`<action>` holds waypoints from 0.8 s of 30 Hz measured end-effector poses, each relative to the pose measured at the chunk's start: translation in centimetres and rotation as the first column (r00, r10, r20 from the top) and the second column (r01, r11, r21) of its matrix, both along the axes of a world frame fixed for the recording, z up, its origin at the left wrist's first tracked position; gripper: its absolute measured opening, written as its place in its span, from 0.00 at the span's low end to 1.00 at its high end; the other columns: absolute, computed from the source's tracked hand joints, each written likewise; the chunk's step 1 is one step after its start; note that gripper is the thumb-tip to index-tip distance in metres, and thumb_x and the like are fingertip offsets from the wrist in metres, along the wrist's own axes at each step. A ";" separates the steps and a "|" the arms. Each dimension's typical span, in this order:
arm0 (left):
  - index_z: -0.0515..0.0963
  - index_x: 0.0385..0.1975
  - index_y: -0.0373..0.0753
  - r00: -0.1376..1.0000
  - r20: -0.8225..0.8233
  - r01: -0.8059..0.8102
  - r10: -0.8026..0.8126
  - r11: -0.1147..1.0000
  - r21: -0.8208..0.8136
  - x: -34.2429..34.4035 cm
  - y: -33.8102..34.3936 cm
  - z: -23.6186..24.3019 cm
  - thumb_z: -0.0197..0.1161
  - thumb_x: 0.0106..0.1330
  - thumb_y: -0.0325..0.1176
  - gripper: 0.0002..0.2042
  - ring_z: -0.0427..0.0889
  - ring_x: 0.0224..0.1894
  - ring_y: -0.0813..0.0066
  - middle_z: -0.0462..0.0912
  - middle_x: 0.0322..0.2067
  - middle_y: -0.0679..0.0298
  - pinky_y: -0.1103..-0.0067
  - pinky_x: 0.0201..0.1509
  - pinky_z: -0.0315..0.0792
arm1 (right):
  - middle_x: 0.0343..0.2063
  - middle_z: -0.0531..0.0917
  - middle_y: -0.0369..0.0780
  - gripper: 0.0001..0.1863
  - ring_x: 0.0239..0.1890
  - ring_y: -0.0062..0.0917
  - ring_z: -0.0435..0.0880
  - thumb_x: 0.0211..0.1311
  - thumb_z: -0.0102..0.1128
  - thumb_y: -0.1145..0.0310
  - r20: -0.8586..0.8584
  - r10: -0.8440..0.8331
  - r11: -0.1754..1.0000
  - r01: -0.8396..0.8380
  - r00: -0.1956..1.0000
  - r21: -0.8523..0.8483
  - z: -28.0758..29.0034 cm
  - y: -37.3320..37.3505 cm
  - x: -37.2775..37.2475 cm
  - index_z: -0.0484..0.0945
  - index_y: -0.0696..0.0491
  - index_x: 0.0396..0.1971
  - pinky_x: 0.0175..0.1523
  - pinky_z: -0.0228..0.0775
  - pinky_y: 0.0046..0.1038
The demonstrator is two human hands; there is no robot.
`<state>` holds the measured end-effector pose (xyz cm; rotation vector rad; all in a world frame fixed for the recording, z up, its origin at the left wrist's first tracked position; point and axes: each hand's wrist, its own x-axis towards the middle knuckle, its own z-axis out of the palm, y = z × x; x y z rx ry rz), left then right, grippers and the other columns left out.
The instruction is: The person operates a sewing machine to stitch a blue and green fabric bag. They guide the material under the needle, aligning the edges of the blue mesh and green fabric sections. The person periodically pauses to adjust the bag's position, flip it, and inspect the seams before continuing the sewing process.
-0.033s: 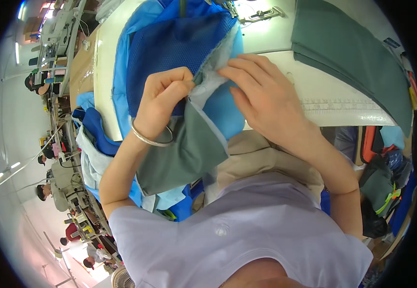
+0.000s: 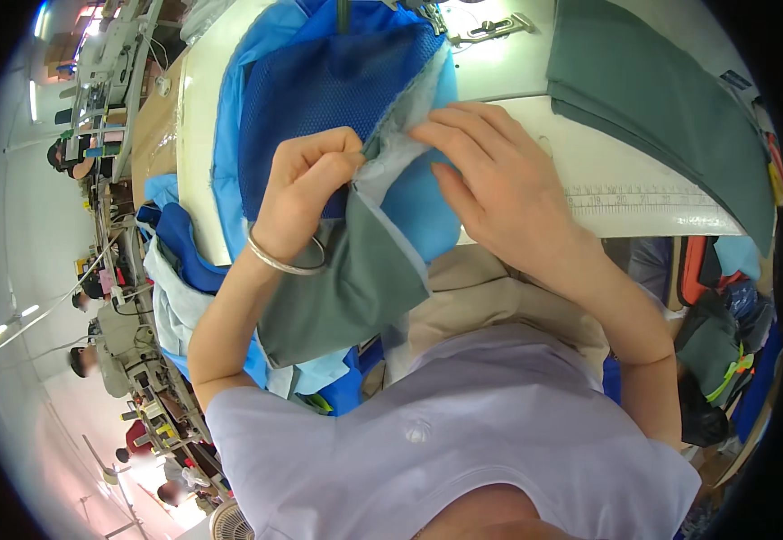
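My left hand (image 2: 306,180), with a silver bangle at its wrist, is closed in a pinch on the edge of a grey-green fabric piece (image 2: 346,288). That piece hangs over the table's near edge and shows a pale underside. Just right of it, the bent fingertips of my right hand (image 2: 499,180) rest against a whitish, thin lining edge (image 2: 400,144), the thumb apart from the fingers. Under and beyond both hands lies a dark blue mesh fabric panel (image 2: 310,99) with a lighter blue fabric (image 2: 423,202) around it. What lies under the fingertips is partly hidden.
Metal sewing machine parts (image 2: 432,20) and a metal guide (image 2: 495,29) are at the far side. Folded grey-green fabric (image 2: 652,108) lies right on the white table (image 2: 589,162), by a printed ruler strip (image 2: 630,198). Blue cloth (image 2: 180,238) hangs left; other people work beyond.
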<state>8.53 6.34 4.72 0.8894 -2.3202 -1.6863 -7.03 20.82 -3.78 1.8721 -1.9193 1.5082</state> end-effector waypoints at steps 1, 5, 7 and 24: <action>0.67 0.19 0.36 1.000 -0.010 -0.019 0.019 0.999 0.028 0.0 0.0 -0.1 0.56 0.64 0.31 0.12 0.56 0.26 0.89 0.61 0.21 0.77 0.81 0.29 0.50 | 0.47 0.81 0.41 0.19 0.54 0.36 0.78 0.51 0.64 0.77 0.029 -0.006 1.000 0.006 1.000 -0.007 0.0 0.0 0.0 0.80 0.57 0.46 0.56 0.75 0.34; 0.67 0.19 0.36 1.000 0.001 -0.004 0.004 1.000 0.022 0.1 -0.1 -0.2 0.55 0.64 0.31 0.12 0.57 0.27 0.89 0.62 0.21 0.77 0.82 0.30 0.50 | 0.46 0.81 0.41 0.16 0.54 0.35 0.78 0.50 0.65 0.77 -0.019 -0.024 0.998 0.023 1.000 -0.055 0.1 -0.3 -0.2 0.81 0.56 0.43 0.55 0.76 0.33; 0.68 0.19 0.36 1.000 -0.002 -0.009 0.009 1.000 0.023 0.2 -0.1 -0.2 0.55 0.64 0.30 0.11 0.57 0.27 0.89 0.62 0.21 0.76 0.81 0.30 0.50 | 0.46 0.81 0.41 0.14 0.54 0.35 0.78 0.51 0.65 0.77 -0.037 -0.016 0.998 0.013 0.999 -0.064 0.2 -0.4 -0.1 0.82 0.55 0.40 0.56 0.76 0.33; 0.73 0.18 0.35 0.929 0.097 0.330 -0.356 0.682 -0.653 -1.8 2.3 -1.6 0.62 0.53 0.26 0.06 0.73 0.22 0.59 0.73 0.18 0.58 0.69 0.28 0.67 | 0.41 0.80 0.42 0.09 0.55 0.35 0.75 0.49 0.61 0.72 -0.327 0.109 0.990 -0.075 0.939 0.116 -0.7 1.0 -0.5 0.81 0.58 0.31 0.62 0.68 0.33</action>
